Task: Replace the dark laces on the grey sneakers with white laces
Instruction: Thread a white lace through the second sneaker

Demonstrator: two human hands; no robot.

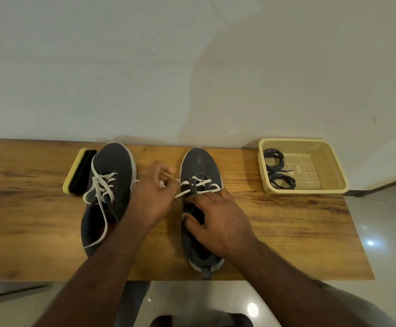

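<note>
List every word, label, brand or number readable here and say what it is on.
None can be read.
Basket: a pale patch on its floor, too blurred to tell whether it is a label.
Grey sneakers, shoe brush, table: no text or logo shows.

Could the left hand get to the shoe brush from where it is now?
Probably not directly: the left sneaker sits between the left hand and the shoe brush, and that hand is pinching the white lace.
</note>
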